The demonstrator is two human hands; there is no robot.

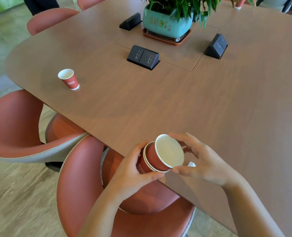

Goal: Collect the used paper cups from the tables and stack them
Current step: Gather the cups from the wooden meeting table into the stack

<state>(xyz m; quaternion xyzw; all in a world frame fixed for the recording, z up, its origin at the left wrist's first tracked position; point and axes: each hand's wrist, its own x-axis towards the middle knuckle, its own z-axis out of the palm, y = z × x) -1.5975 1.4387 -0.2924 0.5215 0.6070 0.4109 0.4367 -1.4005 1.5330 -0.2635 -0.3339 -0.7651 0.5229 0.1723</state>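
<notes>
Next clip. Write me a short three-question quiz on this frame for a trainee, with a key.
1. True or false: the lone paper cup on the table lies on its side.
2. What does the left hand grip? A) the cup stack B) the plant pot C) a chair back
3. Fill in: ___ black socket boxes stand raised on the table.
Key: 1 false, it stands upright; 2 A; 3 three.
</notes>
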